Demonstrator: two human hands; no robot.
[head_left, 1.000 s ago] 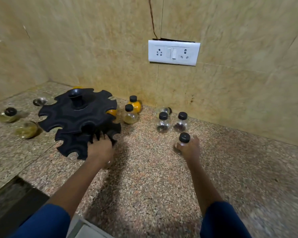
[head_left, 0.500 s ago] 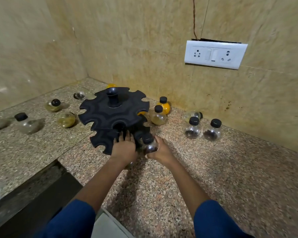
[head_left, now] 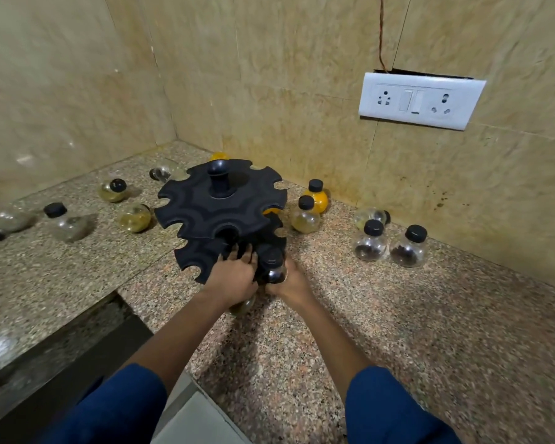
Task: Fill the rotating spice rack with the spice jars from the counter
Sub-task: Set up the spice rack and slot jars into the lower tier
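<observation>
Spice rack (head_left: 220, 206), 1 jar (head_left: 274, 267) at its lower tier.
Right hand (head_left: 293, 283) clamps the jar; left hand (head_left: 234, 275) rests straight-fingered on the rack.

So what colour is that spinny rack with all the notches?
The spice rack is plain black all over, which shows best in the head view.

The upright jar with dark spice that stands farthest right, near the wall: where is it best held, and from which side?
Probably the round glass belly of the rightmost jar, from the near right side: the wall is behind it and its twin stands close on its left. This leaves the narrow neck under the black cap free.
</observation>
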